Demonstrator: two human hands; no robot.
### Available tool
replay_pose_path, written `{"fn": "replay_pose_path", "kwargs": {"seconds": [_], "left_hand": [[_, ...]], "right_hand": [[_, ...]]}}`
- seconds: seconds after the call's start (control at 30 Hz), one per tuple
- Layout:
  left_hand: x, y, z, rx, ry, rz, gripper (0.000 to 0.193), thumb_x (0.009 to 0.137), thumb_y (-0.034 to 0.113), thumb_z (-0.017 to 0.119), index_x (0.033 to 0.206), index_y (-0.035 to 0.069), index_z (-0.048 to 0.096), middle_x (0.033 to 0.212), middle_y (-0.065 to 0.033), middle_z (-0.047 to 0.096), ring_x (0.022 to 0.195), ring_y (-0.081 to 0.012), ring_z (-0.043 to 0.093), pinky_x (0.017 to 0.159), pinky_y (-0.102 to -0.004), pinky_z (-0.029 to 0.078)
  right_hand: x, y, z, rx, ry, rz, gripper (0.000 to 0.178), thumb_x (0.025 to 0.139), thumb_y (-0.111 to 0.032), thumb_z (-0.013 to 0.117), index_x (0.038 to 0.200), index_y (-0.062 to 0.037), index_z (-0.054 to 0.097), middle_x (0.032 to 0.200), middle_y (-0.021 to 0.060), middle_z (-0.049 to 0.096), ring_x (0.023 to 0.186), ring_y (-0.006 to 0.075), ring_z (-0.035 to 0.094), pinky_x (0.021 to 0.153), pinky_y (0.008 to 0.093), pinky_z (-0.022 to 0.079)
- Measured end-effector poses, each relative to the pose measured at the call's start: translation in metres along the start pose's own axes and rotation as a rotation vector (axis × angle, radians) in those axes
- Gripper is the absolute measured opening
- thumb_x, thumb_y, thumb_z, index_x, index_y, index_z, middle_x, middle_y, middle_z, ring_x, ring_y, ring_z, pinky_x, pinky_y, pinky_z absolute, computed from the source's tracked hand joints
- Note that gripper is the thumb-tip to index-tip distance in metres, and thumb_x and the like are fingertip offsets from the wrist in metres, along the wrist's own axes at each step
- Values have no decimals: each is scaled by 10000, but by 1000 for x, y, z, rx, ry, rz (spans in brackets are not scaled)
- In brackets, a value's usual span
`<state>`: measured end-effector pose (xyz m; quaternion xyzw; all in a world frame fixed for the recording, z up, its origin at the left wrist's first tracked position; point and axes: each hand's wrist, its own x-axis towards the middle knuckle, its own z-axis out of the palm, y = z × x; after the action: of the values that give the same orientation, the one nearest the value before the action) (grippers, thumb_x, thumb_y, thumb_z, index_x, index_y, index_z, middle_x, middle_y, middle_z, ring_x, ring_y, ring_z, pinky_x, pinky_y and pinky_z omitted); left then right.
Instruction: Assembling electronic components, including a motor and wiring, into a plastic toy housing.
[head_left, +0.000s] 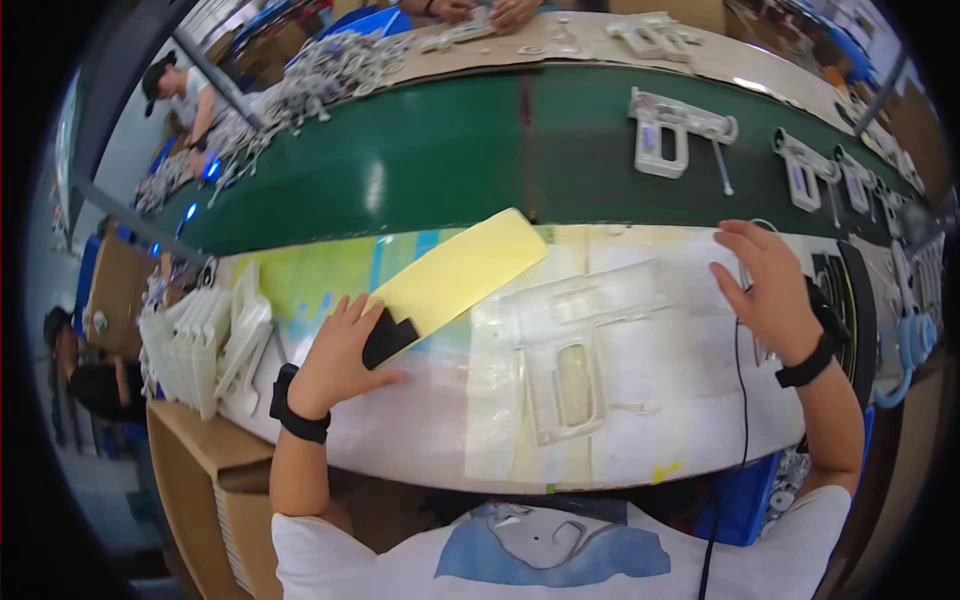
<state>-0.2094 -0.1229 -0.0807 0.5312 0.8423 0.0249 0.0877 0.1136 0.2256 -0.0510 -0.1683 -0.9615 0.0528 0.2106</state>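
My left hand [342, 358] lies over the lower left end of a yellow paper strip [465, 270], its fingers stretched out and its thumb apart. Beside those fingers, black pieces [388, 340] sit on the strip's end. To the right of the strip, a translucent white gun-shaped plastic shell [560, 345] lies flat on the worktable [420, 430]. My right hand [768, 295] is raised at the right side of the table, fingers spread and curved, with nothing visible in them. A dark cable hangs down next to it.
Several white plastic shells [190, 345] stand stacked at the table's left. Beyond the table, a green conveyor [420, 140] carries gun-shaped assemblies [665, 140]. Another person's hands [480, 14] work across it. A cardboard box [205, 450] and a blue bin [745, 500] stand below the near edge.
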Motion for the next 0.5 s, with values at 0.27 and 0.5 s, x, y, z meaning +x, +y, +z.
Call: {"fn": "replay_pose_path", "kwargs": {"seconds": [0.27,0.5], "left_hand": [[20,1,38,-346,299,15,580,601,105,785,1133,37,562,1109,-168,588,1072,-372,545,968,-406,433],[106,133,-71,-114,790,462,633,611,-55,748,1205,55,557,1203,-142,532,1163,-353,495,994,-425,409]], "right_hand": [[45,-13,17,152,50,-285,224,784,-130,692,976,-24,643,1072,142,649,962,329,637,817,399,528],[99,-34,-10,227,188,-434,377,823,-229,683,1129,-35,579,1108,117,600,996,271,603,839,383,501]]}}
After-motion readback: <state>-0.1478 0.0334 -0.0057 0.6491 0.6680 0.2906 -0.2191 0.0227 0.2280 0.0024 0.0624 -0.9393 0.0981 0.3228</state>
